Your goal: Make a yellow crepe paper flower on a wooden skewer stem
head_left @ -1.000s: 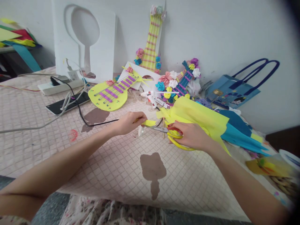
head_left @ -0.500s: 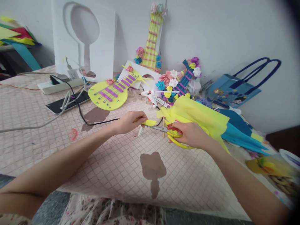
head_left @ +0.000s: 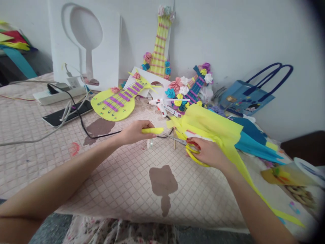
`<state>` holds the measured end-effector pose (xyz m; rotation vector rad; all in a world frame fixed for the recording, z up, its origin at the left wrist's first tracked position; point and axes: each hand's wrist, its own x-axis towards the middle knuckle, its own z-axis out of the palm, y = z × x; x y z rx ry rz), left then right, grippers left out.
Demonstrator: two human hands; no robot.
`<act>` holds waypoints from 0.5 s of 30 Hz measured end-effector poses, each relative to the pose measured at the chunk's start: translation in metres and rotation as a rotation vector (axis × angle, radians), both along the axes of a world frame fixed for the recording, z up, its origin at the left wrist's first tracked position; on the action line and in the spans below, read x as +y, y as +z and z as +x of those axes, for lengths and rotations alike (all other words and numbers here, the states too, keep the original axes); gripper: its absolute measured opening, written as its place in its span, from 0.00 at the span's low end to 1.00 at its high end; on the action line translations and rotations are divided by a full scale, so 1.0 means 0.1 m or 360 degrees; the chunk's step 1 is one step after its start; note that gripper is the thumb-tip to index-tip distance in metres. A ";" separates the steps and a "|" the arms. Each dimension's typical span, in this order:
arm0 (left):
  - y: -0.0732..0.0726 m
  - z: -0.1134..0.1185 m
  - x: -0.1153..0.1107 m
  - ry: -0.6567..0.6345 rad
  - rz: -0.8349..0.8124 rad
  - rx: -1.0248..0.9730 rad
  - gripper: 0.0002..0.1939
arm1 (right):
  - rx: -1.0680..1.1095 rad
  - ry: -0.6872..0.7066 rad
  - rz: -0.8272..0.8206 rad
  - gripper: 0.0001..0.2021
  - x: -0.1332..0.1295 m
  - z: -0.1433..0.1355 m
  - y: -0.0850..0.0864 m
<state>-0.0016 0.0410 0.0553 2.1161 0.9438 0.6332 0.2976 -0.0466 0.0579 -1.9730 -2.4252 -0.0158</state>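
Note:
My left hand is closed on a folded strip of yellow crepe paper, which sticks out past the fingertips to the right. In my right hand is a pair of scissors with yellow and red handles. The blades point left toward the strip's end, a small gap away from it. Behind the right hand lies a large yellow crepe sheet. A clear tape roll rests on the cloth just below my left hand. A white glue gun lies beyond both hands.
A yellow paper instrument lies at the left, near a phone, cables and a power strip. More flowered instruments lean at the back by a blue bag. A plastic cup stands at the right edge.
The scissors have drawn back right from the yellow strip, leaving a gap. A long yellow strip now trails along my right forearm. The view has shifted slightly right.

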 end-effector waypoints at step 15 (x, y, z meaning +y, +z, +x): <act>0.05 -0.02 -0.02 0.0012 -0.0220 -0.0329 0.11 | 0.0773 0.0152 0.0036 0.10 -0.17 -0.43 0.00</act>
